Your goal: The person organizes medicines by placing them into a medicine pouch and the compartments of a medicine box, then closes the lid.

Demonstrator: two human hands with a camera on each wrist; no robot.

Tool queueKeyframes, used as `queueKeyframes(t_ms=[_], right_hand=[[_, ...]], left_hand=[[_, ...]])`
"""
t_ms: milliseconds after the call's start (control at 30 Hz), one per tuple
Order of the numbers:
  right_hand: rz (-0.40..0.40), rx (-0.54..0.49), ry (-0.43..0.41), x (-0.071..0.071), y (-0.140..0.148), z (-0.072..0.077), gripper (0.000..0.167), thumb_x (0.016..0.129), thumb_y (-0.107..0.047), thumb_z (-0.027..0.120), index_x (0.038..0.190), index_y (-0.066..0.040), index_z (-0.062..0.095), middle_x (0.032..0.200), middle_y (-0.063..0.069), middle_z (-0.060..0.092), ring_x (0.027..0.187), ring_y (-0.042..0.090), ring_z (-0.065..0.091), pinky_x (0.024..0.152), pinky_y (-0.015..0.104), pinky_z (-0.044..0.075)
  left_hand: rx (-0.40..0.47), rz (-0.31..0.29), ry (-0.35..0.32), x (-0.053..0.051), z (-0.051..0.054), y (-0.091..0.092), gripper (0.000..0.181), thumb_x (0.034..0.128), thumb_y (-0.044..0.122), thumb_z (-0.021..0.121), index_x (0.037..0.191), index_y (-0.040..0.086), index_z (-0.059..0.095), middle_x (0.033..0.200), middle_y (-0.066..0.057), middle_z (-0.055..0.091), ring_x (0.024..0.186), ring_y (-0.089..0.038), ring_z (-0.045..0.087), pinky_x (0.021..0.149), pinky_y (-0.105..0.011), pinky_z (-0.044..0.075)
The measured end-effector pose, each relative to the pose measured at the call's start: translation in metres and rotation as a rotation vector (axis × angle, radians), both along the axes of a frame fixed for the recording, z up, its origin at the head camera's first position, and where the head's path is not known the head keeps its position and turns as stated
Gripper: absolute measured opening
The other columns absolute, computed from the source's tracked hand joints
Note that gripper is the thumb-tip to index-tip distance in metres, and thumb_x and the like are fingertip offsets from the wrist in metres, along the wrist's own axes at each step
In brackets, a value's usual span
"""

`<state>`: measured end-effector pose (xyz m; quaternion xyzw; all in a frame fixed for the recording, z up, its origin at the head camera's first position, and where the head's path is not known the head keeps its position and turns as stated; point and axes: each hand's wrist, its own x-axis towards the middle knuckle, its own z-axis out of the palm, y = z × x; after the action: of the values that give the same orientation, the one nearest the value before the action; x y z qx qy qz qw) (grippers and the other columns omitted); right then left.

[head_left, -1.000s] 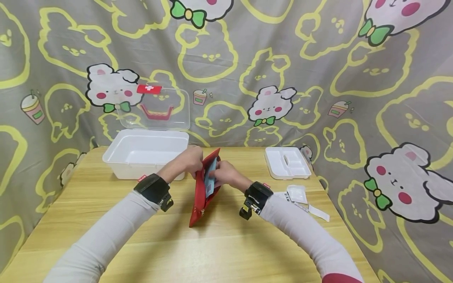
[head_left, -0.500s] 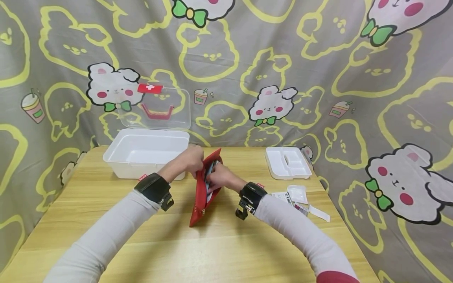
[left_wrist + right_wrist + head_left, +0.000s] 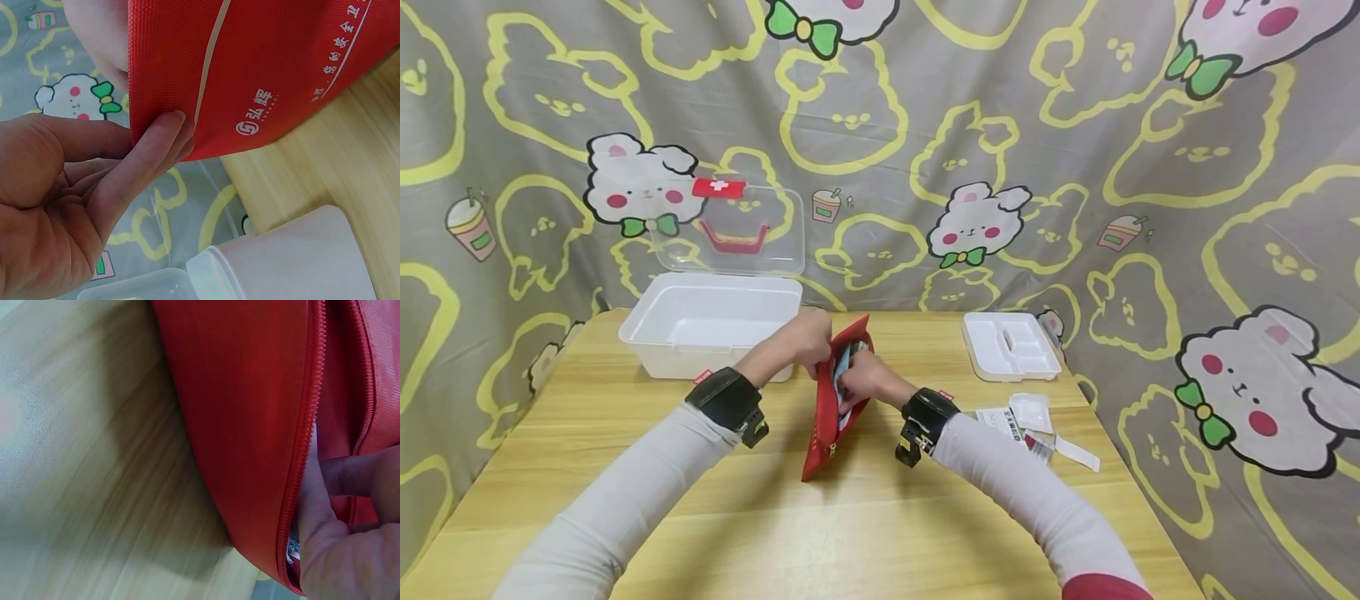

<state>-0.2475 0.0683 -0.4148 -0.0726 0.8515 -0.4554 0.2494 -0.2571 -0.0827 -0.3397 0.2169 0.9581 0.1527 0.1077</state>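
Note:
A red zippered pouch (image 3: 824, 408) stands on edge in mid-table, its mouth unzipped and facing right. My left hand (image 3: 808, 337) pinches its upper edge; in the left wrist view the thumb and fingers (image 3: 147, 156) lie on either side of the red cloth, near white printed lettering. My right hand (image 3: 867, 375) reaches into the mouth. Seen from the right wrist, its fingers pass between the two zipper edges (image 3: 306, 456), and their tips are hidden inside. Something light blue (image 3: 842, 363) shows within the pouch, partly covered; whether the right fingers hold it is not visible.
Behind the left hand stands a white box (image 3: 700, 354) with its clear lid (image 3: 782, 233) raised. A white compartment tray (image 3: 1000, 367) sits at the back right. Nearer lie a small white packet (image 3: 1030, 411), a printed packet (image 3: 997, 419) and a white strip (image 3: 1077, 452).
My right hand has moved slightly left and deeper into the pouch, covering more of the light blue thing. The left hand and the pouch have stayed nearly still.

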Motion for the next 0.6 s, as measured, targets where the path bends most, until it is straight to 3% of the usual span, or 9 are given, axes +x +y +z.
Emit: queueKeyframes(t_ms=[133, 367, 600], right_hand=[[-0.005, -0.025, -0.008, 0.001, 0.001, 0.002, 0.013, 0.092, 0.001, 0.054, 0.085, 0.007, 0.063, 0.067, 0.016, 0.07, 0.053, 0.018, 0.07, 0.058, 0.031, 0.062], [-0.004, -0.079, -0.045, 0.001, 0.008, 0.008, 0.019, 0.096, -0.005, 0.06, 0.082, 0.007, 0.063, 0.064, 0.013, 0.069, 0.05, 0.015, 0.067, 0.057, 0.03, 0.061], [0.026, -0.071, 0.002, 0.007, 0.015, 0.014, 0.016, 0.098, -0.006, 0.061, 0.097, 0.01, 0.062, 0.069, 0.013, 0.068, 0.05, 0.014, 0.065, 0.073, 0.048, 0.063]], left_hand=[[0.011, 0.01, -0.008, 0.0, 0.0, 0.0, 0.04, 0.0735, -0.007, 0.063, 0.043, 0.015, 0.05, 0.046, -0.001, 0.063, 0.049, -0.011, 0.065, 0.049, -0.021, 0.051], [0.033, 0.007, -0.012, 0.001, 0.0, -0.001, 0.042, 0.074, -0.008, 0.06, 0.043, 0.016, 0.044, 0.046, -0.002, 0.062, 0.045, -0.013, 0.066, 0.045, -0.019, 0.047], [0.034, 0.018, -0.04, -0.001, -0.001, -0.002, 0.036, 0.0751, -0.008, 0.059, 0.047, 0.013, 0.052, 0.05, -0.006, 0.066, 0.046, -0.013, 0.068, 0.044, -0.019, 0.048]])
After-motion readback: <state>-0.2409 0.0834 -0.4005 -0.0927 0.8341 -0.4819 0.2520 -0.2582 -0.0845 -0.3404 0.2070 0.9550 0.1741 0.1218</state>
